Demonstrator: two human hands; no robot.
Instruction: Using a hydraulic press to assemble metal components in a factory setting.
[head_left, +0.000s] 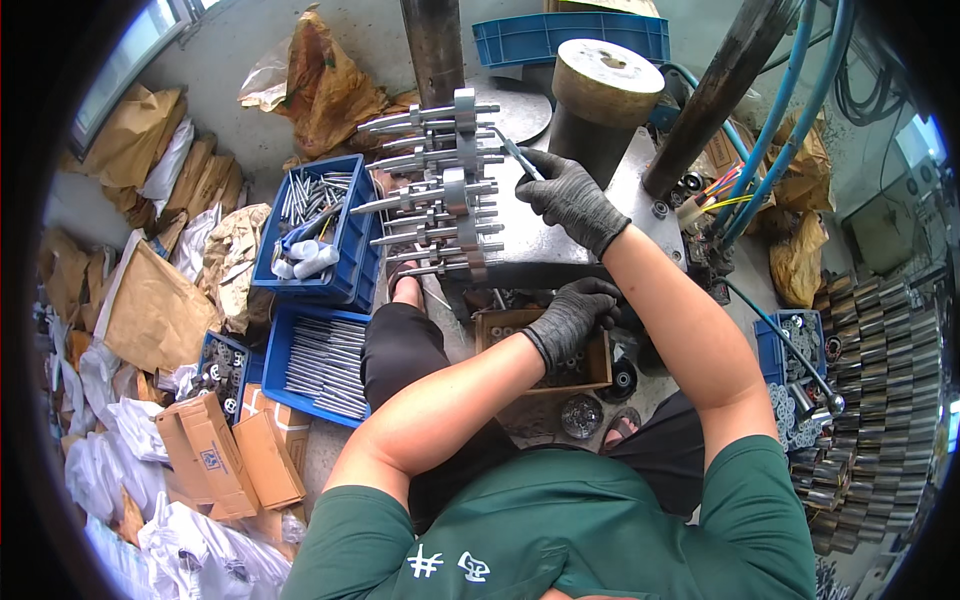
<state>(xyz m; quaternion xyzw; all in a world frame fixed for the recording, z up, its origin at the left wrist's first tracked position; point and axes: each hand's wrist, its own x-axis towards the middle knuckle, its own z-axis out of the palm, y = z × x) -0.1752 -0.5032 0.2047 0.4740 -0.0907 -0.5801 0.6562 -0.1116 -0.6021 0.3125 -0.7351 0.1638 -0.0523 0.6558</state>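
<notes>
My right hand (575, 203), in a dark grey glove, is closed around a slim metal tool with a bent tip (522, 160). Its tip reaches toward a row of metal shafts with round collars (455, 195) along the left edge of the metal worktable (535, 228). The gloved left hand (575, 318) hovers over a wooden box (592, 368) of small round parts, below the table's front edge. Its fingers are curled; whatever they may hold is hidden.
Left of the shafts stand a blue bin of metal pins (355, 215) and a blue tray of rods (330, 365). A thick steel cylinder (608, 85) and a slanted post (715, 95) rise behind the table. Blue hoses (790, 110) hang at right, near stacked metal cylinders (870, 400).
</notes>
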